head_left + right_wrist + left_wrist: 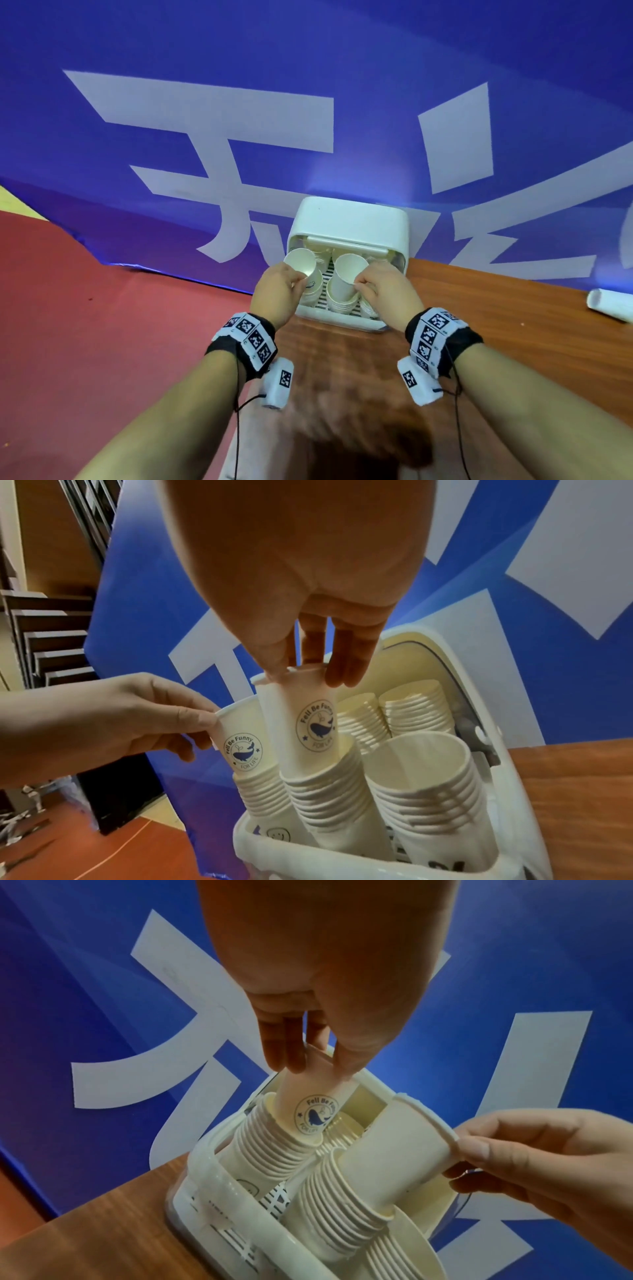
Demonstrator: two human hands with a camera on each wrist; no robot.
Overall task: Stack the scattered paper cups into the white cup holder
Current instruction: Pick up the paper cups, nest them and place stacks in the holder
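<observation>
The white cup holder (pixel 349 219) stands on the wooden table with its lid up, holding several stacks of paper cups. My left hand (pixel 301 279) pinches the rim of a whale-logo paper cup (pixel 308 1110), its base partly inside the left front stack (pixel 274 1148). My right hand (pixel 358 284) pinches the rim of a second logo cup (pixel 304 723), which sits partly inside the middle front stack (pixel 325 799). Both held cups lean toward me. A third front stack (pixel 435 785) stands to the right, with further stacks (pixel 411 704) behind.
A blue banner (pixel 205 102) with white characters hangs right behind the holder. The wooden table (pixel 342 359) runs toward me and to the right, where a rolled white object (pixel 609 305) lies. Red floor (pixel 102 325) is to the left of the table edge.
</observation>
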